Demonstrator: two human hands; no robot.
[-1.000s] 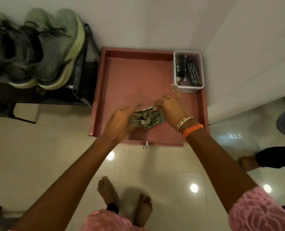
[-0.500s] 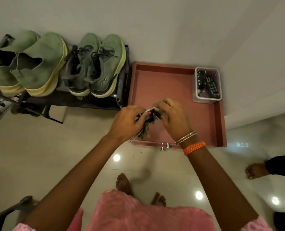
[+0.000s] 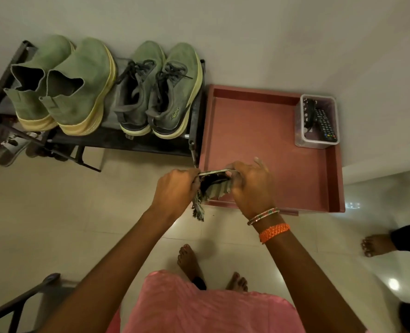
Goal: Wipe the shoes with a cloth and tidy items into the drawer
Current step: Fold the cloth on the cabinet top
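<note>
Both your hands at frame centre: left hand (image 3: 175, 191) and right hand (image 3: 252, 188), fingers curled tight, hold striped cloth (image 3: 214, 188) bunched over front left corner of pink drawer (image 3: 259, 150). Shoes (image 3: 156, 92) on rack, upper left. Risk: dangling fringe snags drawer edge; loose fold slips, cloth drops to floor.

From where I stand, hardly any writing can be made out. The right-hand lace-up shoe (image 3: 175, 92) carries a small pale logo on its outer heel side, but the letters are too small and tilted to read. The remote control (image 3: 325, 124) in the clear plastic tub (image 3: 317, 141) has rows of coloured buttons whose markings are too tiny to read.
</note>
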